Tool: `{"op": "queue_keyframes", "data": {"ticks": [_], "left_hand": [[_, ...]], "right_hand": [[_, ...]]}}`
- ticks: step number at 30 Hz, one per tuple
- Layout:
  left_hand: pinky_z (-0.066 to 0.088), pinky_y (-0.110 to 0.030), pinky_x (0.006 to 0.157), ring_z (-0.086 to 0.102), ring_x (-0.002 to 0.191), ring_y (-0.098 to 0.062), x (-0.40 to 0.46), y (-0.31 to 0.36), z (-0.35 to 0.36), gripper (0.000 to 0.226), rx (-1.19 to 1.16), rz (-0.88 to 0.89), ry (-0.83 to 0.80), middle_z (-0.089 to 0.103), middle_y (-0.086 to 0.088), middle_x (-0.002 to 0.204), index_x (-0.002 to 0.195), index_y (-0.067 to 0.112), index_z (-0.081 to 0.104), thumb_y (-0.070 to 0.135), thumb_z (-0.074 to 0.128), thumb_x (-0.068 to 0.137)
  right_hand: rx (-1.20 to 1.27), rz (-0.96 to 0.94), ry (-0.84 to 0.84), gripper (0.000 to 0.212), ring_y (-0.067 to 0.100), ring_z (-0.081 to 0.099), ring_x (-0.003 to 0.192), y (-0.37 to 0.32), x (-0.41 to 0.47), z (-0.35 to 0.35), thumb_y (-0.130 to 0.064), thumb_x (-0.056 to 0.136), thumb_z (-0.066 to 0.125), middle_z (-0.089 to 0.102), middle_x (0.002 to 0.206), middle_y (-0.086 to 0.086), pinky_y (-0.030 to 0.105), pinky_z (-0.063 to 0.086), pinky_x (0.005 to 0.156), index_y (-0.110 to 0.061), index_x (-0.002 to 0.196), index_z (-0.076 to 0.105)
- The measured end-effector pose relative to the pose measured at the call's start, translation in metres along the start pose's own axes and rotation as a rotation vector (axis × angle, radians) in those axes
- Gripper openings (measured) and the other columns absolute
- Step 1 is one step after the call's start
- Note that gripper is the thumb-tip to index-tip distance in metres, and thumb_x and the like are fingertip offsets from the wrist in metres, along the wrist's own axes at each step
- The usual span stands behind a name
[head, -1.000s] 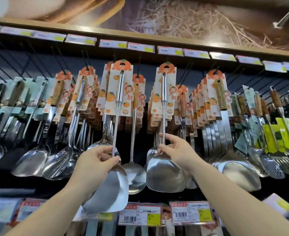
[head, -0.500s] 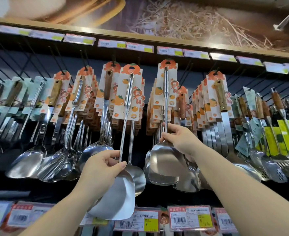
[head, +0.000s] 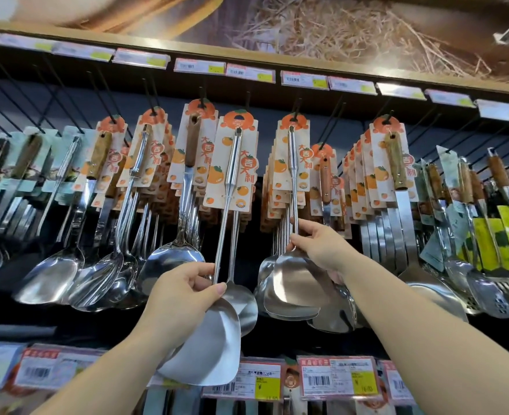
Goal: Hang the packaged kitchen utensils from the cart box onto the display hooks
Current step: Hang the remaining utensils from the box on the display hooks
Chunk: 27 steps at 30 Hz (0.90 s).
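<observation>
Steel spatulas on orange-printed cards are being held up at a wall of display hooks, one in each hand. The left hand is being kept closed around the thin shaft of the left spatula, thumb across the front, just above its broad blade, which is being tilted down and toward the camera in front of the forearm. That spatula's backing card is being held level with the cards already hanging, its orange top just beside the card of a wooden-handled turner to its left; whether its hole is on a hook cannot be told. The right hand is being kept pinched on the shaft of the right spatula, fingers wrapped behind it where the blade begins, and the blade is being shown overlapping other blades behind it. Its card top is being seen right at a black hook, at the front of a thick stack of identical cards. Ladles and further spatulas are being displayed in rows to the left, wooden-handled turners to the right. Price labels are being carried along the wooden shelf edge above, and more price tags are being shown on the rail below the hands.
</observation>
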<state>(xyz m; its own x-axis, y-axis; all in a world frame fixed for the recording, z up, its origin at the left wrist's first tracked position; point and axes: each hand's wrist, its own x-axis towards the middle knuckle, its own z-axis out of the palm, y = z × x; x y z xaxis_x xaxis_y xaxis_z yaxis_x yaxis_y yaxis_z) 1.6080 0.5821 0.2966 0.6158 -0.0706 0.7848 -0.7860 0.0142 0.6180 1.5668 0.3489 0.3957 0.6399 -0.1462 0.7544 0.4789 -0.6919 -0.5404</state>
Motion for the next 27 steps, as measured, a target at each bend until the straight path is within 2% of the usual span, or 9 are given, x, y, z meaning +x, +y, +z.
{"op": "queue_keyframes", "data": {"ticks": [4, 9, 12, 13, 15, 17, 20, 25, 27], "left_hand": [[0.044, -0.022, 0.066, 0.064, 0.069, -0.011, 0.000, -0.003, 0.002, 0.025, 0.007, 0.008, 0.011, 0.073, -0.003, 0.074, 0.095, 0.031, 0.066, 0.015, 0.075, 0.079], [0.047, -0.027, 0.068, 0.062, 0.065, -0.011, -0.001, -0.006, 0.006, 0.029, -0.016, 0.015, 0.006, 0.071, -0.004, 0.072, 0.090, 0.037, 0.063, 0.014, 0.076, 0.078], [0.044, -0.026, 0.063, 0.059, 0.059, -0.006, -0.001, -0.008, 0.007, 0.027, -0.017, 0.016, -0.002, 0.071, -0.003, 0.071, 0.091, 0.036, 0.064, 0.015, 0.076, 0.078], [0.043, -0.026, 0.062, 0.057, 0.055, -0.003, -0.002, -0.008, 0.008, 0.026, -0.020, 0.023, -0.009, 0.071, -0.002, 0.069, 0.088, 0.036, 0.065, 0.014, 0.076, 0.078], [0.043, -0.025, 0.061, 0.056, 0.051, 0.000, -0.004, -0.007, 0.011, 0.027, -0.028, 0.034, -0.017, 0.071, 0.001, 0.066, 0.083, 0.037, 0.065, 0.012, 0.075, 0.079], [0.043, -0.024, 0.062, 0.059, 0.056, -0.002, -0.004, -0.006, 0.017, 0.028, -0.036, 0.031, -0.018, 0.071, -0.001, 0.068, 0.085, 0.037, 0.064, 0.012, 0.074, 0.079], [0.044, -0.025, 0.061, 0.061, 0.060, -0.012, -0.003, -0.003, 0.032, 0.022, -0.075, 0.019, -0.067, 0.072, -0.008, 0.073, 0.095, 0.025, 0.070, 0.011, 0.074, 0.079], [0.050, -0.029, 0.060, 0.068, 0.062, -0.016, -0.006, 0.005, 0.053, 0.021, -0.064, 0.048, -0.079, 0.072, -0.008, 0.066, 0.091, 0.023, 0.070, 0.010, 0.077, 0.075], [0.056, -0.040, 0.069, 0.072, 0.069, -0.021, -0.004, 0.006, 0.058, 0.026, -0.093, 0.006, -0.074, 0.073, -0.008, 0.070, 0.094, 0.021, 0.064, 0.014, 0.079, 0.073]], "right_hand": [[-0.052, 0.045, 0.002, 0.026, 0.016, 0.061, 0.076, 0.011, 0.003, 0.007, -0.017, 0.098, 0.052, 0.075, 0.092, 0.007, 0.033, 0.053, 0.075, -0.039, 0.111, 0.057], [-0.069, 0.120, 0.061, 0.036, 0.014, 0.056, 0.066, 0.022, 0.008, 0.017, -0.019, 0.098, 0.053, 0.073, 0.091, 0.005, 0.022, 0.040, 0.055, -0.027, 0.133, 0.052], [-0.194, 0.123, 0.264, 0.047, 0.015, 0.060, 0.084, 0.025, 0.002, 0.019, -0.032, 0.094, 0.059, 0.065, 0.104, -0.001, 0.027, 0.048, 0.072, -0.028, 0.139, 0.048], [-0.238, 0.085, 0.357, 0.044, 0.016, 0.060, 0.094, 0.023, -0.003, 0.019, -0.035, 0.093, 0.059, 0.063, 0.110, -0.003, 0.031, 0.050, 0.079, -0.029, 0.136, 0.050], [-0.180, -0.034, 0.442, 0.030, 0.011, 0.060, 0.093, 0.012, -0.020, 0.024, -0.033, 0.093, 0.059, 0.065, 0.103, -0.009, 0.029, 0.049, 0.079, -0.026, 0.122, 0.061], [-0.056, -0.088, 0.324, 0.015, 0.004, 0.060, 0.079, 0.000, -0.040, 0.032, -0.029, 0.093, 0.059, 0.065, 0.086, -0.013, 0.018, 0.047, 0.070, -0.021, 0.102, 0.068], [0.150, -0.020, 0.027, 0.017, 0.007, 0.060, 0.064, -0.015, -0.066, 0.052, -0.031, 0.091, 0.063, 0.069, 0.075, -0.004, 0.014, 0.048, 0.059, -0.018, 0.085, 0.072], [0.231, 0.012, -0.008, 0.021, 0.021, 0.057, 0.066, -0.017, -0.074, 0.064, -0.025, 0.088, 0.067, 0.070, 0.081, 0.023, 0.042, 0.052, 0.068, -0.005, 0.084, 0.073], [0.216, 0.017, 0.019, 0.023, 0.024, 0.058, 0.065, -0.018, -0.073, 0.061, -0.027, 0.087, 0.066, 0.069, 0.080, 0.024, 0.052, 0.056, 0.071, -0.006, 0.079, 0.071]]}}
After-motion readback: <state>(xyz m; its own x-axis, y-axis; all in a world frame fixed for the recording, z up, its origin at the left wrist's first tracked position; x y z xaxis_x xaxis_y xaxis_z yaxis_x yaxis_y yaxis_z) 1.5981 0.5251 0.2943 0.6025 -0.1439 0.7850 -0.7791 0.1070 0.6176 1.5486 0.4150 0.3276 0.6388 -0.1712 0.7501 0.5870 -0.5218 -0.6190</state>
